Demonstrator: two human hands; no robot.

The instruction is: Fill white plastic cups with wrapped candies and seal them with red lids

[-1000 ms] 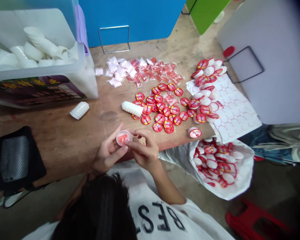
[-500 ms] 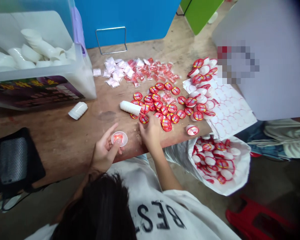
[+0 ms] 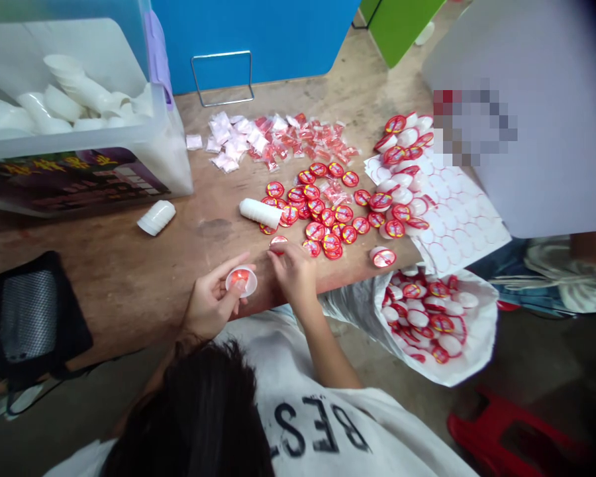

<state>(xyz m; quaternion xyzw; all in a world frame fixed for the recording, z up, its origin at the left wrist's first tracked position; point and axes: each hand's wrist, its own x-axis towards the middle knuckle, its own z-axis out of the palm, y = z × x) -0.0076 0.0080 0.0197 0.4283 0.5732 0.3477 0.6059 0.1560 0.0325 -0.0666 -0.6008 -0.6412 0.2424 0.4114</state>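
Left hand [image 3: 209, 306] gripping white cup [image 3: 251, 283] (red bit [image 3: 238, 279] inside); right hand [image 3: 294, 277] pinching red-labelled disc [image 3: 279, 244] over wooden table [image 3: 129, 225], near other discs [image 3: 315, 230].

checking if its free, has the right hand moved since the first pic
Yes, the right hand moved off the white cup, rightward, further from the dark table stain.

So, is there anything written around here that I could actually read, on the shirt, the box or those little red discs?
"BES": dark letters on the white T-shirt, upside down from this view.
Yellow characters on the dark printed panel of the clear plastic bin: too blurred to read.
Red round labels: any print is too small to read.
Pixelated patch on the white board: unreadable.
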